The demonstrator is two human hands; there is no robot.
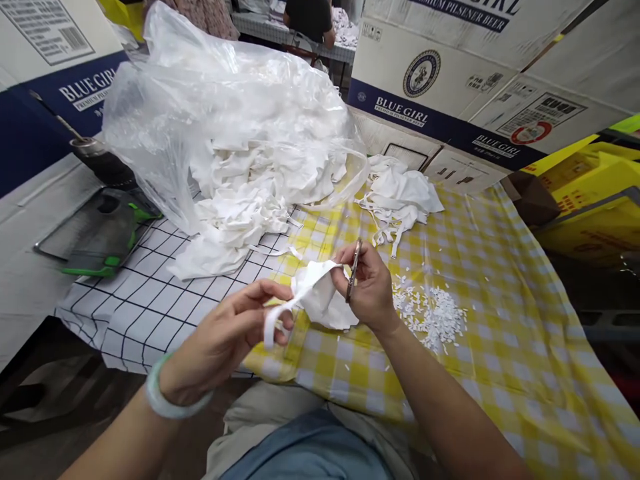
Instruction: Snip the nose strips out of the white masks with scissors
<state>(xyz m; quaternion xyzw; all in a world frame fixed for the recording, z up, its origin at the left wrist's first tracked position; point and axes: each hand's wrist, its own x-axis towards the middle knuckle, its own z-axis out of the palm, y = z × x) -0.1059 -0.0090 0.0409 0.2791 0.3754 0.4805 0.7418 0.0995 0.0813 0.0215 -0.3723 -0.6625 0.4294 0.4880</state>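
Note:
My left hand (227,337) pinches the white strap of a white fabric mask (320,297) and holds it over the table's near edge. My right hand (367,287) is closed around small scissors (354,270), whose blades point up at the mask's edge. A heap of small white trimmings (433,313) lies on the yellow checked tablecloth (500,320) just right of my right hand. A pale green bangle (163,400) sits on my left wrist.
A clear plastic bag (200,107) spills white masks onto a black-and-white grid cloth (140,300). A smaller pile of masks (400,197) lies behind. A green and black power drill (107,213) rests at left. Cardboard beer boxes (450,80) wall the back. A person stands far behind.

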